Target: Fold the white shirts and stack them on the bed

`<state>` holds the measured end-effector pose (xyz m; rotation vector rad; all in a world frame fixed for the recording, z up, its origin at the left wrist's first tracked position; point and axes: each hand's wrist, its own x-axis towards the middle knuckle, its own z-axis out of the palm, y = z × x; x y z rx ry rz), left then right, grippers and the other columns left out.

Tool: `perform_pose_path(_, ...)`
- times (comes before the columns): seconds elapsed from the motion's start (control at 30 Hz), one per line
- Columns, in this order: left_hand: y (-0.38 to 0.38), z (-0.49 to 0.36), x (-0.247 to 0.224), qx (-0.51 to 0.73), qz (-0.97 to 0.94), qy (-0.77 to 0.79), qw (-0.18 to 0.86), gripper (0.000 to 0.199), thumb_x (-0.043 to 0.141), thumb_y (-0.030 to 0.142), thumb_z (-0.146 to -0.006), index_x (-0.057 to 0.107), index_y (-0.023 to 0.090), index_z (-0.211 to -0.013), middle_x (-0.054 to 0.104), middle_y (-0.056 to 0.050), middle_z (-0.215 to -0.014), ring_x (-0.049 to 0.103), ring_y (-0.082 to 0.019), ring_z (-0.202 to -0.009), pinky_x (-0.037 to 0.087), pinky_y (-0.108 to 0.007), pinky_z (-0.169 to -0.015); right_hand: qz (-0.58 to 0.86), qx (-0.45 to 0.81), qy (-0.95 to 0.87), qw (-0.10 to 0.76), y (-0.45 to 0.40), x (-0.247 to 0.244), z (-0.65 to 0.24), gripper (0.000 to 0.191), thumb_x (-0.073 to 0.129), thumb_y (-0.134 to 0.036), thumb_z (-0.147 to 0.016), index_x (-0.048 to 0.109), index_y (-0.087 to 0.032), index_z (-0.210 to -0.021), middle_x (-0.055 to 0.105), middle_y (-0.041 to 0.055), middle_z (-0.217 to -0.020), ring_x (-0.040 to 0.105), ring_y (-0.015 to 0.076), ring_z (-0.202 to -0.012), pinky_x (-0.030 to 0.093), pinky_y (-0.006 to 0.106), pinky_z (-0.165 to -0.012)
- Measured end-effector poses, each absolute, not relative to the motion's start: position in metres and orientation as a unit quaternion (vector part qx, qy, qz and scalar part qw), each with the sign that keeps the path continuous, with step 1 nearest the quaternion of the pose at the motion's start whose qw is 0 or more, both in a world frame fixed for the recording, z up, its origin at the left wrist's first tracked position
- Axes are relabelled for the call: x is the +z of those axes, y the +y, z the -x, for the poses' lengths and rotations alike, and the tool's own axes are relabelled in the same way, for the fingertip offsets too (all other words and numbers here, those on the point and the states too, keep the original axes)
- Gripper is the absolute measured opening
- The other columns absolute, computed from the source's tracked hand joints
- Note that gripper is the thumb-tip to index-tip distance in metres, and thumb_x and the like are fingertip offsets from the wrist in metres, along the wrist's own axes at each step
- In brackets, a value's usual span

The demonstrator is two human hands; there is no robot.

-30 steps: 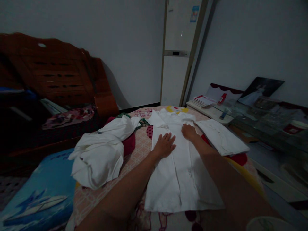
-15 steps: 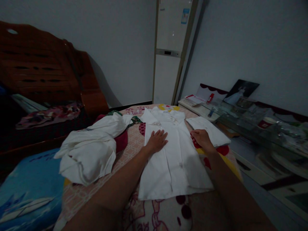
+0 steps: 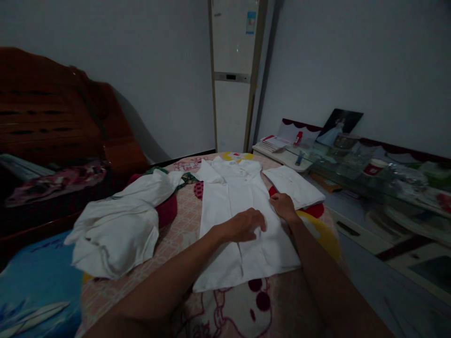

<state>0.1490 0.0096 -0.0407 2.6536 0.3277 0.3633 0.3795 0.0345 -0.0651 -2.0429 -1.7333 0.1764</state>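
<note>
A white short-sleeved shirt [image 3: 230, 202] lies spread out in front of me, its collar at the far end and its hem towards me. Over the middle of its body is my left hand [image 3: 244, 225], fingers bent and the thumb apart, with nothing held. My right hand [image 3: 283, 205] is closed at the shirt's right side edge, fingertips pressed together on the cloth. Just beyond that hand rests a folded white garment [image 3: 296, 187]. To the left, a crumpled white garment [image 3: 118, 230] sits in a heap.
A patterned cloth [image 3: 183, 220] covers the surface under the clothes. On the right stands a glass-topped cabinet [image 3: 331, 164] with a paper cup [image 3: 374, 167] and a picture [image 3: 340, 126]. A wooden bench [image 3: 49, 112] and a blue seat [image 3: 38, 286] are at left.
My left hand has moved right and nearer across the shirt, from lying flat to bent fingers. My right hand has shifted in to the shirt's right edge. The view has turned slightly right.
</note>
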Motion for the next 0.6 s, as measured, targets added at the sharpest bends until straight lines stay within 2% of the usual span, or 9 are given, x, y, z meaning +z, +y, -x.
perform_pose_path(0.17,-0.006,-0.157,-0.04,0.097,-0.957,0.023,0.272,0.023,0.073,0.018,-0.077,0.063,0.02,-0.098,0.064,-0.006,-0.102,0.056,-0.021,-0.104,0.043,-0.031,-0.092,0.739,0.055,-0.632,0.228,0.033,-0.067,-0.38,0.023,0.055,-0.025,-0.084,0.076,-0.018,-0.089,0.076,0.0068,-0.093,0.067,0.0179,-0.087,0.044,0.024,-0.076)
perform_pose_path(0.4,-0.015,-0.162,-0.045,0.07,-0.965,0.022,0.251,0.029,0.074,0.024,-0.075,0.062,0.02,-0.101,0.063,-0.006,-0.102,0.058,-0.022,-0.1,0.043,-0.033,-0.092,0.725,0.051,-0.647,0.232,0.031,-0.068,-0.38,0.024,0.053,-0.022,-0.084,0.076,-0.018,-0.089,0.076,0.0064,-0.093,0.067,0.0167,-0.086,0.044,0.023,-0.076)
perform_pose_path(0.5,-0.017,-0.163,-0.049,0.094,-0.966,0.031,0.237,0.022,0.062,0.014,-0.078,0.061,0.019,-0.1,0.063,-0.005,-0.099,0.058,-0.02,-0.097,0.043,-0.033,-0.092,0.728,0.053,-0.643,0.234,0.03,-0.068,-0.381,0.024,0.054,-0.024,-0.084,0.076,-0.018,-0.09,0.076,0.0059,-0.093,0.067,0.0167,-0.087,0.043,0.022,-0.076)
perform_pose_path(0.6,-0.015,-0.162,-0.051,0.102,-0.964,0.022,0.245,0.036,0.053,0.002,-0.074,0.06,0.02,-0.105,0.063,-0.005,-0.104,0.057,-0.019,-0.101,0.043,-0.032,-0.094,0.729,0.057,-0.641,0.235,0.03,-0.068,-0.382,0.024,0.054,-0.024,-0.084,0.076,-0.019,-0.089,0.076,0.0055,-0.094,0.067,0.0167,-0.086,0.043,0.022,-0.075)
